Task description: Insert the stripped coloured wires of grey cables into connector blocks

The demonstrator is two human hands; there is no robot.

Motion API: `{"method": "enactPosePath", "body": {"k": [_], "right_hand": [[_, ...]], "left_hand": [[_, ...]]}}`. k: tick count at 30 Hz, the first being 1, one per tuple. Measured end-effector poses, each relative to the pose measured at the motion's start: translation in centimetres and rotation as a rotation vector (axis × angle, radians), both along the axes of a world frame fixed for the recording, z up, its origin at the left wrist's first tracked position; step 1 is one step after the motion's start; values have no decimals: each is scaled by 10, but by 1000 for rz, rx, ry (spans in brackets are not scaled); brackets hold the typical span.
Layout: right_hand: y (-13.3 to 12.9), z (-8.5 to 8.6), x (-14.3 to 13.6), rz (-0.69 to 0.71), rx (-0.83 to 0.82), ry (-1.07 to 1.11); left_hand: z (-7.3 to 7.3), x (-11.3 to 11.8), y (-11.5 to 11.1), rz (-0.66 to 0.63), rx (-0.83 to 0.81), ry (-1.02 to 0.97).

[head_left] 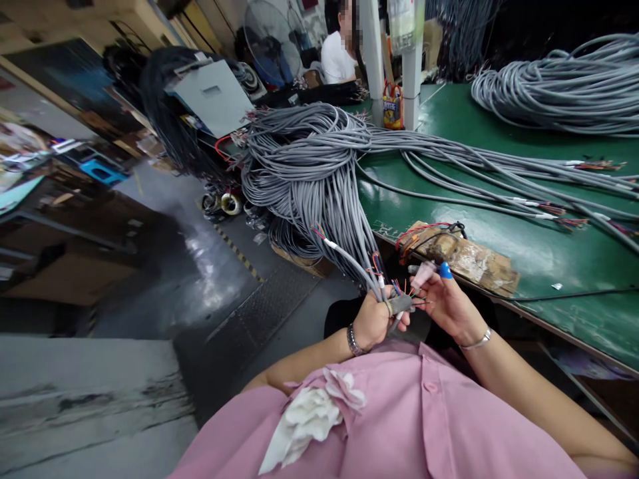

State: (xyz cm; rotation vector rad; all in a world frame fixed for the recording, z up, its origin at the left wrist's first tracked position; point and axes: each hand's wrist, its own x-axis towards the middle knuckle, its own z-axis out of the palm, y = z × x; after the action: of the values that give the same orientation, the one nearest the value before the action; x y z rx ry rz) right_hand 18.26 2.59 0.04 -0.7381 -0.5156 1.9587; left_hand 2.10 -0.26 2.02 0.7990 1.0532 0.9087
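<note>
Several grey cables (353, 265) run down from a large bundle (319, 153) into my left hand (373, 320), whose fingers are wrapped round them. A dark grey covering sits on its thumb. Thin coloured wires (398, 287) fan out from the cable ends between the two hands. My right hand (446, 307) is at these wires with its fingertips pinched together, and blue tape (445, 270) wraps one fingertip. Next to the fingertips is a blurred pinkish piece (423, 274). Whether the fingers grip it or the wires is too small to tell.
A worn wooden block (464, 256) with red and black leads lies at the green table's (539, 266) edge. Cable ends spread across the table; a grey coil (564, 93) lies at the back right. A person (338, 56) sits beyond, near a fan (272, 40).
</note>
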Motion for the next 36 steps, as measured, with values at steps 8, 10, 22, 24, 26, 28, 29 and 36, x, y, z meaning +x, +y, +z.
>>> {"method": "enactPosePath", "body": {"k": [8, 10, 22, 24, 26, 28, 29, 36], "right_hand": [[3, 2, 1, -60, 58, -145], [2, -1, -1, -85, 90, -141], [12, -15, -11, -109, 18, -37], [13, -13, -13, -150, 4, -38], [12, -13, -15, -170, 0, -42], [10, -14, -15, -160, 16, -33], [9, -15, -14, -142, 25, -22], [5, -10, -2, 13, 42, 59]], "left_hand": [[-3, -4, -9, 31, 72, 5], [-3, -2, -8, 66, 70, -5], [-7, 6, -3, 84, 122, 44], [-9, 6, -3, 76, 126, 58], [-11, 5, -3, 68, 137, 70], [-12, 3, -4, 64, 141, 63], [-12, 2, -5, 64, 138, 52], [-13, -4, -12, 110, 144, 18]]}}
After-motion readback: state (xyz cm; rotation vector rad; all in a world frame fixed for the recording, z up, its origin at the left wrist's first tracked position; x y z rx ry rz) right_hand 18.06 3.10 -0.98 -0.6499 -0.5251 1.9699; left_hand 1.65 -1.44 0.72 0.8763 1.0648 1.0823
